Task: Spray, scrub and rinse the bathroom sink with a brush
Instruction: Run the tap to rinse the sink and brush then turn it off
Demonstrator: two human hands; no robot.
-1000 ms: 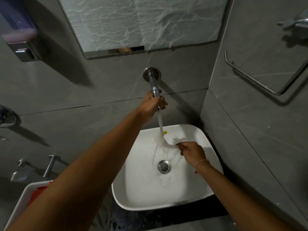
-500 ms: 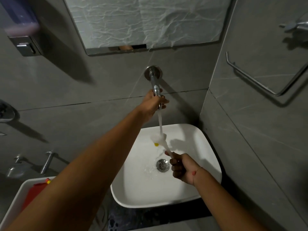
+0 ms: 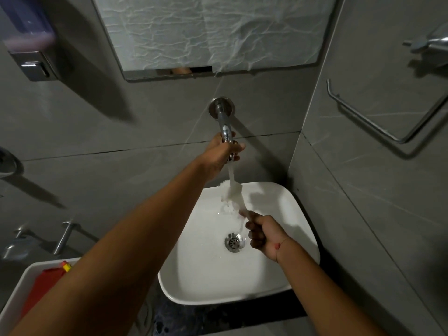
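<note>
A white square sink (image 3: 303, 229) sits in the corner, with a metal drain (image 3: 234, 242) in its middle. A chrome wall tap (image 3: 225, 127) sticks out above it and water runs from its spout. My left hand (image 3: 221, 154) is closed around the end of the tap. My right hand (image 3: 263, 235) grips the handle of a white brush (image 3: 232, 194) over the basin. The brush head points up and back, right under the running water, and looks blurred by the stream.
A paper-covered mirror (image 3: 213, 32) hangs above the tap. A soap dispenser (image 3: 29, 40) is on the left wall, a metal towel rail (image 3: 378, 122) on the right wall. A white bin (image 3: 17, 297) with a red item stands at lower left.
My right hand turned from palm-down beside the stream to a fist under it, then lifted the brush head higher toward the spout. My left hand stayed on the tap.
</note>
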